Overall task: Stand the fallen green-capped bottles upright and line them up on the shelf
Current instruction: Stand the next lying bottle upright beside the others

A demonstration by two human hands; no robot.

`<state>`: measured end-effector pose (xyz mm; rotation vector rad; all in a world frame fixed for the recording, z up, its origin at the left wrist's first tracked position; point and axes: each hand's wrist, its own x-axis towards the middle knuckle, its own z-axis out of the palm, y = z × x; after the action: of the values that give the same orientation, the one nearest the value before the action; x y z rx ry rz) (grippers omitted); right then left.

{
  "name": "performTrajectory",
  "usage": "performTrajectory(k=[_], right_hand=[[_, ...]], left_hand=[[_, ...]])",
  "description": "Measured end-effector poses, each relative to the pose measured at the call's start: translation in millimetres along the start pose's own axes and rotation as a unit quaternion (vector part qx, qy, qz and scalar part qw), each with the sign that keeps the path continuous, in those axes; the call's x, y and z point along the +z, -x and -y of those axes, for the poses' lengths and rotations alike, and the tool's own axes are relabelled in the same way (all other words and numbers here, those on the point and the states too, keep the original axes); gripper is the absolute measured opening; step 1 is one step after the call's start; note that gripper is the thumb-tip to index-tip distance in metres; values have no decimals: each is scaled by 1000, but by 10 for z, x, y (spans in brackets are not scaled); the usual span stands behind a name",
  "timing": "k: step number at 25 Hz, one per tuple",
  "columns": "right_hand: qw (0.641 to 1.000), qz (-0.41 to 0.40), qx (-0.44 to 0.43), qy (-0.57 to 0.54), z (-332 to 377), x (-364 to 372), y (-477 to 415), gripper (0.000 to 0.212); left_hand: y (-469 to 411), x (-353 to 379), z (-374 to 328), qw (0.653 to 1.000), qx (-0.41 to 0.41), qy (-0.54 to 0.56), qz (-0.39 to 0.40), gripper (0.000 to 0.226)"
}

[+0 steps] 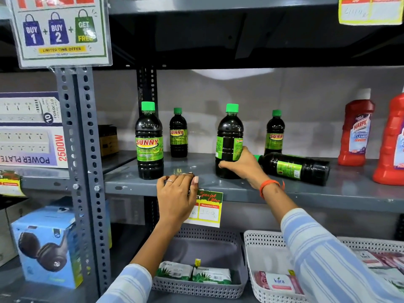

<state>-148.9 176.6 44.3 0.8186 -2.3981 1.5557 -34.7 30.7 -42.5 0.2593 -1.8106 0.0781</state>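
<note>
Several dark bottles with green caps are on the grey shelf (135,184). A large one (149,145) stands upright at the front left. Two smaller ones (178,136) (274,136) stand further back. My right hand (242,166) grips the lower part of a large upright bottle (229,138) near the shelf's front. Just right of it another bottle (295,168) lies on its side, cap pointing left towards my hand. My left hand (178,191) rests on the shelf's front edge, fingers curled over it, holding nothing.
Red Harpic bottles (355,132) stand at the shelf's right end. A price tag (207,209) hangs below the edge. Below are a grey basket (236,287) and a white basket (253,254) with packets. Boxes (46,248) fill the left bay beyond a perforated post (85,149).
</note>
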Motion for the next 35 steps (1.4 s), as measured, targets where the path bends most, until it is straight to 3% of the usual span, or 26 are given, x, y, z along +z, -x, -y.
performTrajectory(k=[4,7,9,13,17,22,28,33,35], right_hand=[[992,92,-14,-91,-82,-126,48,66],[997,68,-14,-29,-78,-71,45,99],[999,44,-13,-9,-53,-71,63,109],[997,54,-20,-46,-59,-123,97,98],[992,78,-27,-91,-68,-113,102,81],[992,57,-21,-107,-55,-124,122,89],[988,69,-14,-140,-49,-138,135,66],[988,67,-2,-142,-58,-154,140,76],[987,69,7,-147,-54,-163,150,69]], left_hand=[[15,3,-3,1000,0,-2,-1,62],[17,-4,0,1000,0,1,-4,62],[16,-3,-4,1000,0,2,-2,61],[18,-5,-6,1000,-2,3,4,61],[20,-23,-20,1000,0,1,7,45],[17,-40,-35,1000,-4,3,13,41],[8,-64,-54,1000,-11,11,16,45],[10,-70,-59,1000,-10,12,18,44],[12,-68,-52,1000,-9,9,20,43]])
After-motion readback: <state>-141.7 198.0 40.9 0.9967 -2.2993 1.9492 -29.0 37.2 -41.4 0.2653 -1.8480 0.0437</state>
